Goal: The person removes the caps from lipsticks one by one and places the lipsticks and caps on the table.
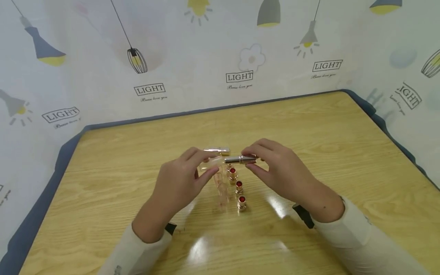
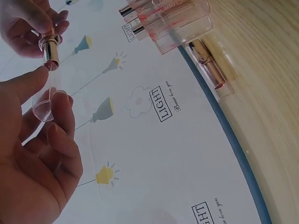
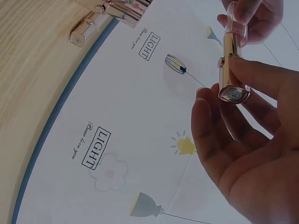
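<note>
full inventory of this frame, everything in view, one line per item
held lipstick: 1, gold tube, pinched in right hand above the table
clear cap: 1, transparent, in left hand, at the held lipstick's end
open lipsticks: 3, gold with red tips, upright in a row below the hands
clear caps: number unclear, transparent, left of that row
capped lipstick: 1, gold, lying behind the hands
table: 1, light wood
left hand: 1
right hand: 1
</note>
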The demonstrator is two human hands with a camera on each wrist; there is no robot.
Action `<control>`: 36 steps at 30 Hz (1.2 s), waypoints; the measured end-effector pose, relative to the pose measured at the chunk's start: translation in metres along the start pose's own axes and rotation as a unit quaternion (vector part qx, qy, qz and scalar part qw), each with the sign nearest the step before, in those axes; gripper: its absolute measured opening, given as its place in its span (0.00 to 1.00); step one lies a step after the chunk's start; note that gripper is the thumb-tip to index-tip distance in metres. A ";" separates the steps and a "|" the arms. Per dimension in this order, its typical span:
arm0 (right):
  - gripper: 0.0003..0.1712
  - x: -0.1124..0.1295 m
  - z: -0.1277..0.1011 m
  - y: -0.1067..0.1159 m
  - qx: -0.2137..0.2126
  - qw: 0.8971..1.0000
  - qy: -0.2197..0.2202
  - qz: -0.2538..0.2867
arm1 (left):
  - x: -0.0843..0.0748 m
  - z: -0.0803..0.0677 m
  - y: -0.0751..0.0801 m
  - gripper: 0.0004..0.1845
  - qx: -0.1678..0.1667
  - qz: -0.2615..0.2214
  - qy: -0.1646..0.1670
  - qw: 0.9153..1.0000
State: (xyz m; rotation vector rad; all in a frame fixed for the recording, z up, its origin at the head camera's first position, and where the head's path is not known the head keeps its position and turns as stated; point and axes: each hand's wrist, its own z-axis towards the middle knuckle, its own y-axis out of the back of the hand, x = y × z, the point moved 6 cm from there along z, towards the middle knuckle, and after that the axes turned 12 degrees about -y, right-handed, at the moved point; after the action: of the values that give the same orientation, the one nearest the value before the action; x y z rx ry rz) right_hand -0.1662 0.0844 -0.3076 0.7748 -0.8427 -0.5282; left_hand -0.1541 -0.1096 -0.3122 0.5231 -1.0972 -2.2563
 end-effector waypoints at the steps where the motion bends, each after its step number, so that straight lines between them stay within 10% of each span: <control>1: 0.15 -0.001 0.000 0.001 0.000 1.000 -0.003 -0.001 | 0.001 0.000 0.000 0.18 0.002 -0.001 0.006 1.000; 15: 0.14 -0.007 0.003 0.000 -0.013 1.000 -0.017 0.010 | 0.022 -0.005 -0.013 0.18 0.051 -0.027 0.103 0.993; 25: 0.13 -0.010 0.002 -0.005 -0.002 0.999 -0.025 0.024 | 0.058 -0.024 -0.041 0.17 0.137 -0.078 0.248 0.956; 36: 0.13 -0.018 0.005 -0.004 0.015 0.997 -0.059 0.042 | 0.067 -0.026 -0.065 0.16 0.203 -0.112 0.289 0.929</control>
State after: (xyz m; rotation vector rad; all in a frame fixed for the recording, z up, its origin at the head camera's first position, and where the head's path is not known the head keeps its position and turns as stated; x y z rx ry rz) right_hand -0.1806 0.0921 -0.3170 0.7373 -0.9900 -0.4913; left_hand -0.2111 -0.1355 -0.3860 1.4419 -1.2204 -1.8409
